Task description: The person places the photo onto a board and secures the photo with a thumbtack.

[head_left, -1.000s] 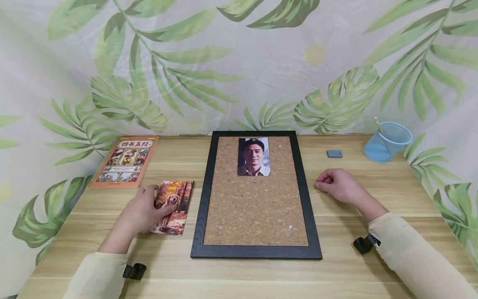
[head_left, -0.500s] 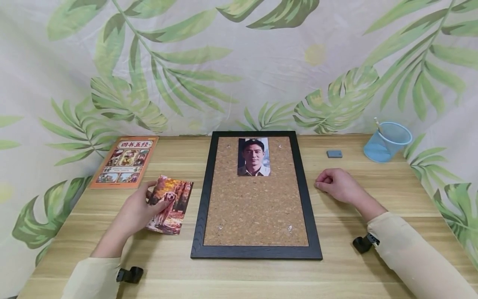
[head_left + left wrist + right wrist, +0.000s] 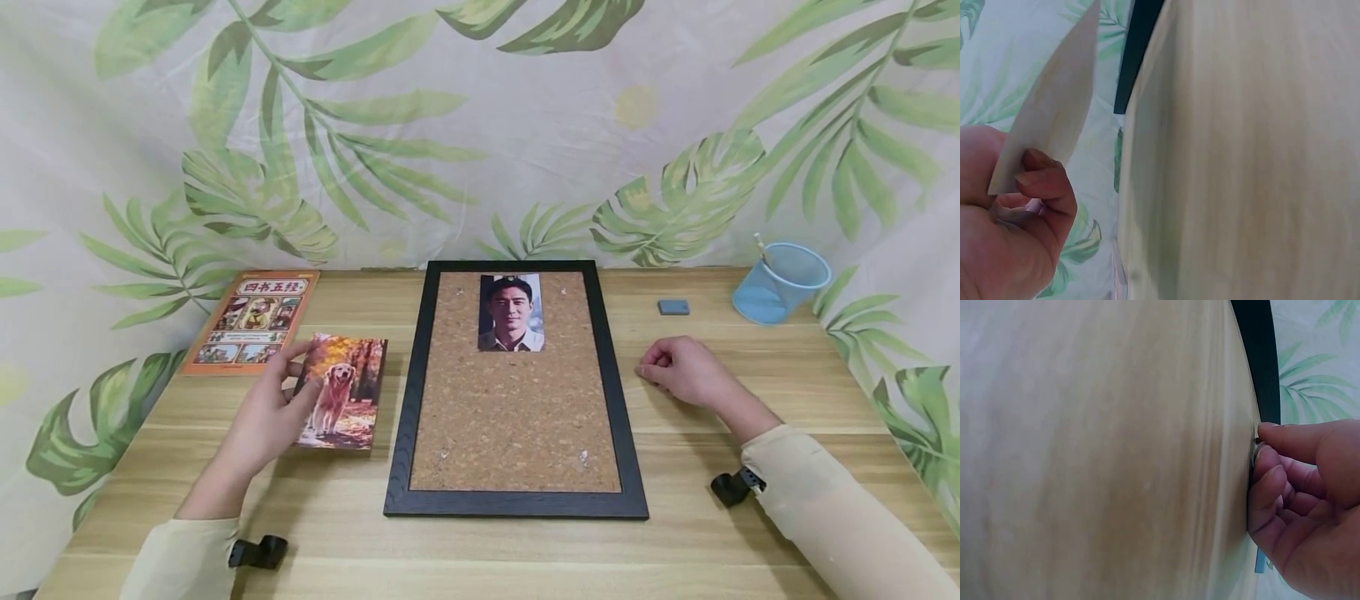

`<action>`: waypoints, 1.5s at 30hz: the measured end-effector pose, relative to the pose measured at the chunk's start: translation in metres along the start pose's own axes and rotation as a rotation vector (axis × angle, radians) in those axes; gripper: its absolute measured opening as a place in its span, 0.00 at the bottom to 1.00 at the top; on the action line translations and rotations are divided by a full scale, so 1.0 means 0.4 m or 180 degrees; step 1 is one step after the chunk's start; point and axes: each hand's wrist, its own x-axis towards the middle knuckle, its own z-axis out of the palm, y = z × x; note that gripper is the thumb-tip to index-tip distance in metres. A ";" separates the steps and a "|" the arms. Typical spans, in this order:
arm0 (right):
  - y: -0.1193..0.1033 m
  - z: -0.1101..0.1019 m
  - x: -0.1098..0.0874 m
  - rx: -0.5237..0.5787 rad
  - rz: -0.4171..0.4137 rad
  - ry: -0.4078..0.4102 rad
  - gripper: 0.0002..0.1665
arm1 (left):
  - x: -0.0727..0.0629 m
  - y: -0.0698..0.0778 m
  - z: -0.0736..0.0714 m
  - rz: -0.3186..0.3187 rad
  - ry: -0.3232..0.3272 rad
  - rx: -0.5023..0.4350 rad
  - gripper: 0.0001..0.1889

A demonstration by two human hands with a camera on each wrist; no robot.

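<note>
My left hand [image 3: 273, 408] pinches a photo [image 3: 348, 396] of a golden retriever among autumn leaves, thumb on its front. In the left wrist view the photo's plain back [image 3: 1060, 87] shows, bent slightly, with curled fingers behind it. The photo is tilted up from the table. Right of it lies a black-framed cork board [image 3: 517, 425] with a portrait photo [image 3: 512, 315] at its top and small shiny bits near its corners. Beside the board's right edge my right hand [image 3: 686, 372] rests on the table, thumb and forefinger pinching a tiny dark-tipped thing [image 3: 1257, 440]; I cannot tell its kind.
An orange comic-style booklet [image 3: 255, 325] lies at the back left. A blue-grey eraser-like block [image 3: 672, 307] and a blue mesh pen cup [image 3: 780, 287] with a stick in it stand at the back right. A leaf-patterned cloth hangs behind the table.
My left hand has lifted the dog photo off the table, tilting it upright and moving it slightly away from me. The right hand has stayed in place.
</note>
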 end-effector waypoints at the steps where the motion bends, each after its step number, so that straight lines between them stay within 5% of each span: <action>1: 0.000 0.000 -0.001 -0.0005 -0.0016 0.0004 0.10 | 0.000 0.004 0.002 0.0028 0.0003 -0.0086 0.30; 7: -0.006 -0.002 -0.006 0.0025 -0.0063 0.0011 0.10 | -0.001 0.031 0.014 -0.0025 -0.0101 -0.0393 0.25; 17: -0.024 -0.017 -0.010 0.0600 0.0055 -0.0159 0.10 | 0.005 0.078 0.059 -0.0131 -0.0475 -0.0651 0.26; 29: -0.049 -0.014 -0.025 0.0756 0.0060 -0.0029 0.12 | 0.023 0.136 0.141 0.0314 -0.1074 -0.0579 0.32; 45: -0.093 0.014 -0.024 0.1005 -0.0402 -0.0179 0.08 | 0.060 0.205 0.264 0.0647 -0.1652 -0.0288 0.38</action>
